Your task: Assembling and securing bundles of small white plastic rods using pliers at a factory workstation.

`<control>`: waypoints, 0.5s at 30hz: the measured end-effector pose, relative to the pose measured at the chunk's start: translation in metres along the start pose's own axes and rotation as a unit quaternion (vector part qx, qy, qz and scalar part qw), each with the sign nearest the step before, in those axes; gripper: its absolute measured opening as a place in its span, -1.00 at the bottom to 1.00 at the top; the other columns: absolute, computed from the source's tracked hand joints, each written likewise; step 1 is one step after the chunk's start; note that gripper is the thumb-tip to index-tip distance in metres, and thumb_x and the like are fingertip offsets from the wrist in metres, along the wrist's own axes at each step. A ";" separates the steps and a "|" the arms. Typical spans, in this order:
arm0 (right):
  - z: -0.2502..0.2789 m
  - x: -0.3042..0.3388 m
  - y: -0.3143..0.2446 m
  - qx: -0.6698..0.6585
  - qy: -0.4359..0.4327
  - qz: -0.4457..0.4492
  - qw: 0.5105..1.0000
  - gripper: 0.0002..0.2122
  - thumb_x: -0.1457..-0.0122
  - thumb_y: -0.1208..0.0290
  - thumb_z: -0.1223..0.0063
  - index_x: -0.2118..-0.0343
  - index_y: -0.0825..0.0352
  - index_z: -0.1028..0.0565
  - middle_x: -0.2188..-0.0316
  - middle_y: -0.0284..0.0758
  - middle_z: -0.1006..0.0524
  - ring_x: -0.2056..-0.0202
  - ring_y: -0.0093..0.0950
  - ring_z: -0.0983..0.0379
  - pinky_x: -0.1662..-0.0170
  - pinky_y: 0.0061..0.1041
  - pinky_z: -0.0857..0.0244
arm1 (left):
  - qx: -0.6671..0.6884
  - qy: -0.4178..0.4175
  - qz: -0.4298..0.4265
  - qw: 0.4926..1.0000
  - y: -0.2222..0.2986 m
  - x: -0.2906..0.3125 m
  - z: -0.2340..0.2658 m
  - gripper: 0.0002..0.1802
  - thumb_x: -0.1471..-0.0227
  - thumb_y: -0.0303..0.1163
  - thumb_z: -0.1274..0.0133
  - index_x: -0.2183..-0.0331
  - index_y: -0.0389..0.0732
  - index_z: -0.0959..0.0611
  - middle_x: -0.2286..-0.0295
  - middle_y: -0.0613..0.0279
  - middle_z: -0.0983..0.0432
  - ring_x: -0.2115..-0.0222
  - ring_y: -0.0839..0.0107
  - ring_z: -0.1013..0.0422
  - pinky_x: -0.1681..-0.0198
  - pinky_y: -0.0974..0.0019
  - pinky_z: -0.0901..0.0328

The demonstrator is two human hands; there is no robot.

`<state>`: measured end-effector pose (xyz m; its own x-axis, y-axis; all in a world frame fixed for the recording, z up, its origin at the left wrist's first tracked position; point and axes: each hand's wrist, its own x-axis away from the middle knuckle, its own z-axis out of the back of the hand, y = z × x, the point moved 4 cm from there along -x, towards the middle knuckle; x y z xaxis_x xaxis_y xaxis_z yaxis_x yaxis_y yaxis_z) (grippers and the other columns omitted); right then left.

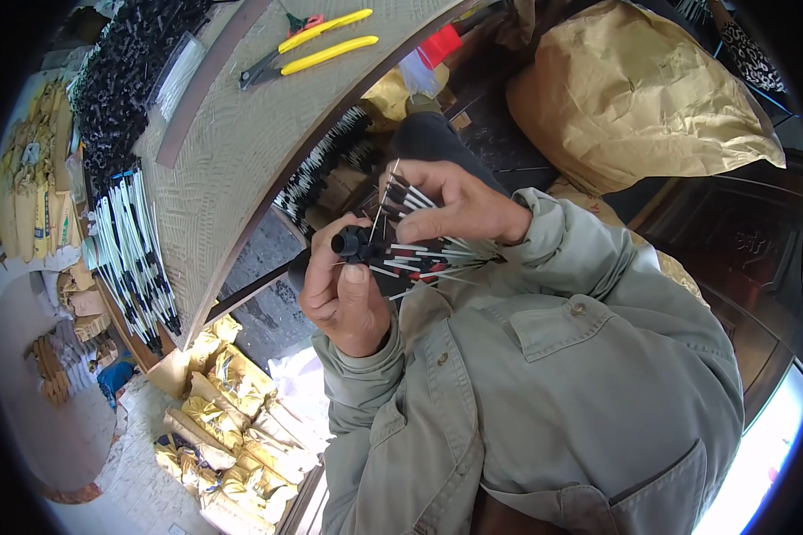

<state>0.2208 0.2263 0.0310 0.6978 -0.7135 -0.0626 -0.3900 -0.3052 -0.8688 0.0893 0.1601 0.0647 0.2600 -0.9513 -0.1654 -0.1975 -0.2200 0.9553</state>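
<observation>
My left hand is closed around a short black tubular hub, its thumb pressed against the side. Thin white-and-black ribs fan out from beside the hub toward my chest, like part of an umbrella frame. My right hand is just right of the hub, fingers bent around several of these ribs. A thin pale wire rises from the hub past the right fingertips. The palms and the ribs' inner ends are partly hidden.
A curved table bears yellow-handled pliers, a heap of black parts and bundled white-and-black ribs. More ribs are under its edge. A large brown paper sack stands at right; wrapped packages lie at lower left.
</observation>
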 end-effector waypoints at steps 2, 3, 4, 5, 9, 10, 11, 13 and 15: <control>-0.003 0.001 -0.001 0.001 -0.002 -0.014 1.000 -0.76 0.02 0.46 -0.17 0.30 0.38 -0.40 0.44 -0.51 -0.39 0.37 -0.76 -0.25 0.32 -0.71 -0.16 | 0.009 0.019 0.016 1.000 -0.001 0.001 0.003 -0.63 0.06 -0.38 -0.01 0.24 -0.47 -0.48 0.29 0.01 -0.41 0.28 0.37 -0.33 0.13 0.36 -0.19; -0.003 0.001 -0.003 0.004 -0.005 -0.029 1.000 -0.76 0.02 0.47 -0.17 0.29 0.38 -0.42 0.44 -0.51 -0.41 0.37 -0.76 -0.27 0.33 -0.70 -0.17 | 0.027 0.023 0.027 0.999 -0.002 0.000 0.004 -0.64 0.06 -0.37 -0.01 0.26 -0.47 -0.49 0.29 0.01 -0.41 0.28 0.37 -0.34 0.13 0.36 -0.19; -0.004 0.002 -0.004 0.003 -0.004 -0.028 1.000 -0.76 0.02 0.47 -0.17 0.29 0.38 -0.42 0.44 -0.51 -0.41 0.37 -0.76 -0.27 0.33 -0.70 -0.17 | 0.045 0.029 0.039 0.998 -0.003 0.001 0.006 -0.64 0.07 -0.36 -0.01 0.27 -0.46 -0.49 0.30 0.01 -0.42 0.28 0.36 -0.34 0.13 0.37 -0.19; -0.005 0.001 -0.007 0.006 -0.015 -0.011 1.000 -0.78 0.01 0.47 -0.16 0.29 0.38 -0.44 0.44 -0.50 -0.43 0.38 -0.75 -0.29 0.34 -0.70 -0.18 | 0.044 0.028 0.040 0.998 -0.004 0.000 0.007 -0.64 0.07 -0.36 -0.01 0.27 -0.46 -0.49 0.30 0.01 -0.42 0.28 0.36 -0.34 0.13 0.37 -0.19; -0.006 0.003 -0.016 0.089 -0.031 0.046 0.995 -0.80 0.01 0.47 -0.16 0.32 0.39 -0.46 0.46 -0.47 -0.45 0.41 -0.76 -0.30 0.38 -0.71 -0.20 | 0.007 -0.015 0.020 1.000 -0.003 -0.006 0.007 -0.62 0.07 -0.29 0.00 0.31 -0.46 -0.50 0.33 0.02 -0.43 0.32 0.38 -0.34 0.18 0.39 -0.20; -0.007 0.002 -0.017 0.086 -0.032 0.045 0.995 -0.80 0.01 0.47 -0.16 0.32 0.39 -0.46 0.46 -0.47 -0.45 0.41 -0.76 -0.30 0.38 -0.71 -0.20 | -0.005 -0.031 0.014 0.999 -0.003 -0.009 0.010 -0.61 0.07 -0.26 0.00 0.32 -0.46 -0.50 0.34 0.02 -0.43 0.33 0.39 -0.34 0.20 0.40 -0.20; -0.008 0.001 -0.019 0.116 -0.040 0.060 0.991 -0.80 0.00 0.47 -0.16 0.32 0.40 -0.46 0.47 -0.46 -0.45 0.41 -0.76 -0.30 0.39 -0.71 -0.20 | -0.006 -0.029 0.015 0.999 -0.002 -0.012 0.014 -0.61 0.07 -0.26 0.00 0.32 -0.46 -0.50 0.34 0.02 -0.43 0.33 0.39 -0.34 0.20 0.40 -0.20; -0.009 0.001 -0.021 0.144 -0.048 0.074 0.986 -0.80 0.00 0.46 -0.16 0.33 0.40 -0.46 0.49 -0.45 -0.45 0.42 -0.76 -0.30 0.40 -0.71 -0.20 | -0.045 -0.102 0.017 0.994 0.002 -0.016 0.014 -0.61 0.08 -0.24 -0.01 0.37 -0.45 -0.53 0.38 0.02 -0.44 0.37 0.39 -0.33 0.23 0.41 -0.19; -0.011 0.002 -0.012 0.032 -0.069 -0.042 0.996 -0.84 -0.01 0.50 -0.12 0.34 0.41 -0.46 0.50 -0.46 -0.44 0.43 -0.76 -0.30 0.42 -0.70 -0.19 | -0.044 -0.119 0.023 0.992 0.000 -0.018 0.015 -0.61 0.10 -0.24 -0.02 0.40 -0.45 -0.54 0.41 0.02 -0.44 0.38 0.38 -0.34 0.25 0.41 -0.20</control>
<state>0.2207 0.2218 0.0469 0.8044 -0.5917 -0.0522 -0.2908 -0.3157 -0.9032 0.0699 0.1737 0.0643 0.0204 -0.9863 -0.1638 -0.1175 -0.1650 0.9793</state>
